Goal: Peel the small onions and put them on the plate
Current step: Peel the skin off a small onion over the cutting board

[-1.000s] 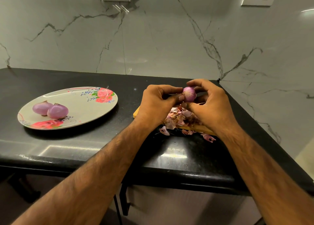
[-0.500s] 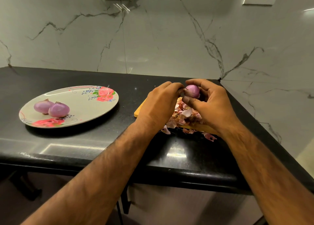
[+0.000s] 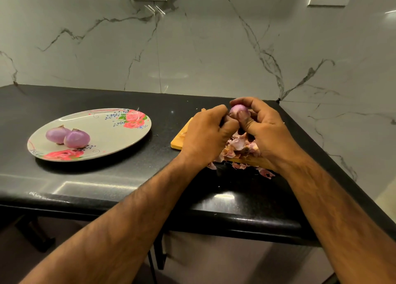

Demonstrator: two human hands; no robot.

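Peeling in progress above the wooden cutting board (image 3: 182, 138). The right hand (image 3: 269, 131) grasps one small onion (image 3: 238, 110) between thumb and curled fingers. The left hand (image 3: 205, 138) has its fingers clenched in against the onion's side, pinching there; whether they hold skin or bulb is hidden. For a clean result, the right hand should probably turn the bulb while the left strips each loosened layer downward, so that scraps join the skins (image 3: 236, 146) heaped on the board. Count: one onion in hand above the board; two peeled onions (image 3: 57, 134) (image 3: 76, 138), touching, on the single floral plate (image 3: 107, 131), well left of the board on the black table (image 3: 107, 176).
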